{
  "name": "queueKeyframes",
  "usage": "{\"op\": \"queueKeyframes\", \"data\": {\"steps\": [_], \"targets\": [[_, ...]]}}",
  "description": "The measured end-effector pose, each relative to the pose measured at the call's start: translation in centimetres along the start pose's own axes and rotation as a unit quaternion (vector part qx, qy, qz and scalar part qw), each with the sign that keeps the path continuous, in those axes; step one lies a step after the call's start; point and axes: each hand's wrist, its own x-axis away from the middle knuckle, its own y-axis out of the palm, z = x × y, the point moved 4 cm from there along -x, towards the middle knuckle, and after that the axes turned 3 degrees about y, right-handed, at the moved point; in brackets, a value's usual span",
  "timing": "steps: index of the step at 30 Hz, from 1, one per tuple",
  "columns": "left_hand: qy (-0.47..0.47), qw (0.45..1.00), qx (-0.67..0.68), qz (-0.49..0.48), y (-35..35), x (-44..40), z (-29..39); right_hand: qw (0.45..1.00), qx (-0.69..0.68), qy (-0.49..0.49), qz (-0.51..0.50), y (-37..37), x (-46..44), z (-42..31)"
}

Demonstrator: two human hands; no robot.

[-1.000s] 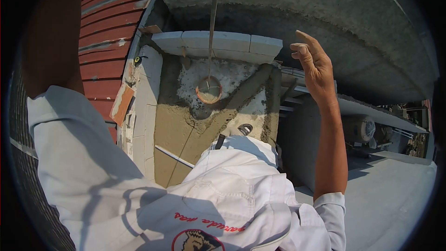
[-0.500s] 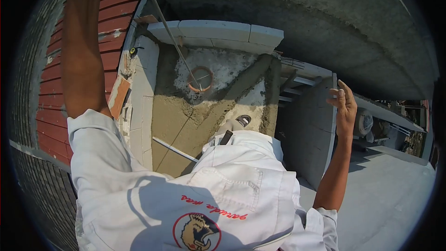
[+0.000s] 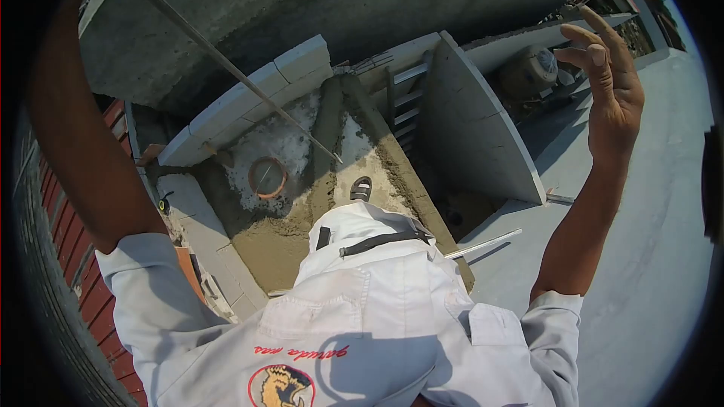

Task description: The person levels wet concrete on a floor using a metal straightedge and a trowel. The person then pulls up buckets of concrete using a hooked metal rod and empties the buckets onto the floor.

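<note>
My right hand [image 3: 615,105] is raised at the upper right, fingers apart and slightly curled, with nothing in it. My left arm [image 3: 98,151] reaches up along the left side, and its hand lies beyond the frame edge. A long thin metal rod [image 3: 234,71] slants down from the top left corner. Its lower tip is over the pale floor patch [image 3: 360,147] near my shoe [image 3: 360,188]. Whether my left hand holds the rod is hidden. Left of the tip, an orange-brown ring [image 3: 268,179] is set in the floor amid wet grey mortar [image 3: 275,245].
Low white block walls [image 3: 249,90] border the mortared floor. A ladder [image 3: 408,98] stands in an opening beside a tall grey panel [image 3: 479,124]. A pale bar [image 3: 486,243] sticks out beside my waist. Red roofing [image 3: 68,256] lies left, a grey slab [image 3: 648,256] right.
My view has turned and shifted right. The rod's lower tip has gone from the ring to the pale patch near my shoe. My right hand appears higher, still spread.
</note>
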Motion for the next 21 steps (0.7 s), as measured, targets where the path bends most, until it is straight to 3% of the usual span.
{"op": "queueKeyframes", "data": {"steps": [4,8,11,15,21], "targets": [[-0.020,0.981,0.163,-0.106,17.8,1.1,-0.8,0.972,0.192,-0.119,0.060,-12.8,0.5,-9.0],[-0.060,0.937,0.279,-0.200,35.4,5.8,-0.5,0.912,0.392,-0.107,0.065,-21.9,5.1,-18.3],[-0.072,0.923,0.274,-0.259,47.0,13.0,-2.4,0.867,0.496,0.002,0.053,-26.4,8.5,-21.2],[-0.102,0.904,0.271,-0.314,57.8,24.8,-6.6,0.803,0.556,0.214,-0.014,-31.1,11.5,-18.9],[-0.070,0.861,0.255,-0.435,62.3,37.2,-5.0,0.704,0.536,0.444,-0.140,-35.5,16.0,-10.4]]}}
